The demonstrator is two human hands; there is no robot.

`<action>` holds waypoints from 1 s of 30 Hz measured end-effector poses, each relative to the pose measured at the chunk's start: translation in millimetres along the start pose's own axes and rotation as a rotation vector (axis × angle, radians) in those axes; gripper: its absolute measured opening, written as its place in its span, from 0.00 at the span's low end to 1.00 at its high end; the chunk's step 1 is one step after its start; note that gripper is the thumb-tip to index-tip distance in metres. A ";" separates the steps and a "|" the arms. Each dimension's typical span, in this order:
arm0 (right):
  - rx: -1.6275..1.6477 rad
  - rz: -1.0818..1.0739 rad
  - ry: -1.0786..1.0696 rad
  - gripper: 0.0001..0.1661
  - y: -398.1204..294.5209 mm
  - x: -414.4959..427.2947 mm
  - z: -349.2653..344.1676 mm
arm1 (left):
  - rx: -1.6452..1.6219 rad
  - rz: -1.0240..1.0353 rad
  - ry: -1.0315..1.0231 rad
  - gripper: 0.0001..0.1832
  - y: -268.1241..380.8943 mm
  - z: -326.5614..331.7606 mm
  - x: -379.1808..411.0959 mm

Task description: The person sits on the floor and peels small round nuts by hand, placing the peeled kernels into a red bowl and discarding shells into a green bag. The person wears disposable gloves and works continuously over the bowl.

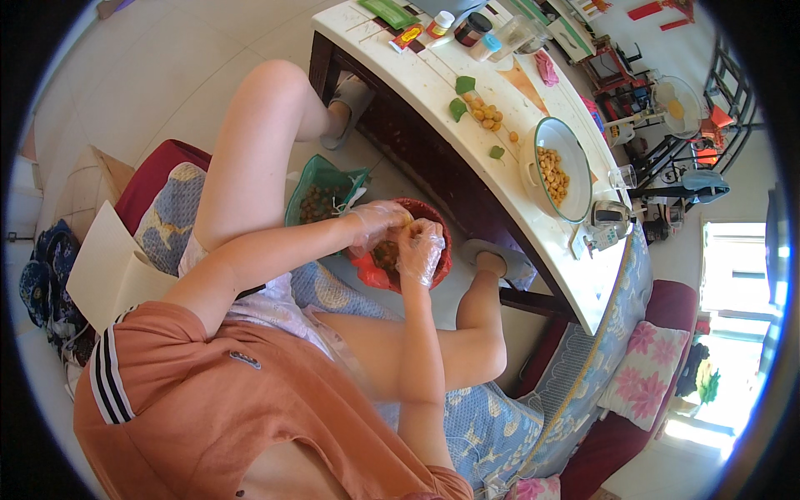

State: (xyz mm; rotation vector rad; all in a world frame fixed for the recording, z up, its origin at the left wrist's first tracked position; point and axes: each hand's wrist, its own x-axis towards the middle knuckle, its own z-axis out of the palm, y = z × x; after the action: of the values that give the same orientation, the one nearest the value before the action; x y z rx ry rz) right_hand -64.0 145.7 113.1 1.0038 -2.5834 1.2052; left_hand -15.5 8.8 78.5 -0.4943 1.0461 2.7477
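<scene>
My left hand (382,222) and my right hand (422,249) both wear clear plastic gloves. Their fingertips meet around a small yellow piece, seemingly a fruit (408,219), mostly hidden by the fingers. Beneath them is a red bin (445,262) lined with a red plastic bag (373,273), with brown and green scraps (386,255) inside. Beside my left hand, a green plastic basket (300,178) holds small brown round fruits (322,203). On the table, a white enamel basin (572,140) with a green rim contains many small yellow-tan pieces (552,178).
The long white table (437,81) runs across in front of my knees. Small yellow fruits (486,115) and green leaves (465,85) lie on it. Jars (473,29), a glass cup (622,177) and a pink cloth (546,67) stand or lie there too. I sit on a patterned sofa cover (487,431).
</scene>
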 end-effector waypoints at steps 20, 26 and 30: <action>0.538 0.568 -0.118 0.11 10.6 3.7 -3.0 | 0.495 0.146 0.147 0.09 4.2 5.0 0.1; 0.430 0.692 -0.131 0.08 20.4 5.5 -5.0 | 0.489 0.073 0.109 0.10 1.3 8.9 -1.7; -0.038 0.174 0.048 0.07 22.0 -1.4 -10.6 | 0.255 0.019 0.116 0.10 3.2 5.8 -0.5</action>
State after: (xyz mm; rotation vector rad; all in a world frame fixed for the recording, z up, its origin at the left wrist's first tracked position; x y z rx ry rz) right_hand -78.2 164.2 105.6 0.7469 -2.6913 1.1972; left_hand -17.3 10.3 84.7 -0.6112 1.4106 2.5751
